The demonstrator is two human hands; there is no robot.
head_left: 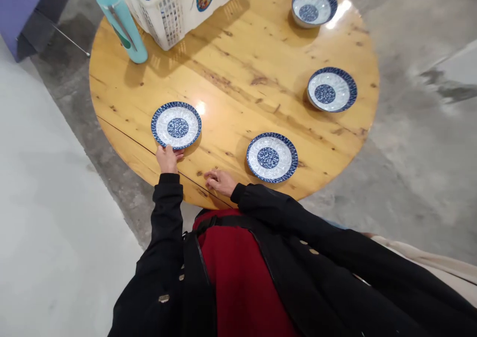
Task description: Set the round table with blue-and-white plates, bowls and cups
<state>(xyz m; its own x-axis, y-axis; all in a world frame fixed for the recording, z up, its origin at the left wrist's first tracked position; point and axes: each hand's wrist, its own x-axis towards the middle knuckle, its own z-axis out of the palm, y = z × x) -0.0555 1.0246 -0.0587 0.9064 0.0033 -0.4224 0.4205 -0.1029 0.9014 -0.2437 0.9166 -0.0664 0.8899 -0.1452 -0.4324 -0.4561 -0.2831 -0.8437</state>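
Observation:
My left hand [168, 159] grips the near rim of a blue-and-white patterned bowl [178, 126] at the left of the round table. Its thumb lies at the rim and its other fingers reach under the edge. Close to the table's front edge is my right hand [220, 181], empty, with loosely bent fingers apart. A second bowl [268, 157] of the same pattern stands just to its right, not touched. Two more matching bowls are farther off, one at the right side [331, 89] and one at the back right [313, 6].
A white plastic basket [173, 21] holding dishes stands at the back left of the wooden table [238, 88]. Beside it is an upright light-blue bottle [126, 34]. Past the left edge, a purple umbrella [28, 9] shows. A dark seam crosses the tabletop near my hands.

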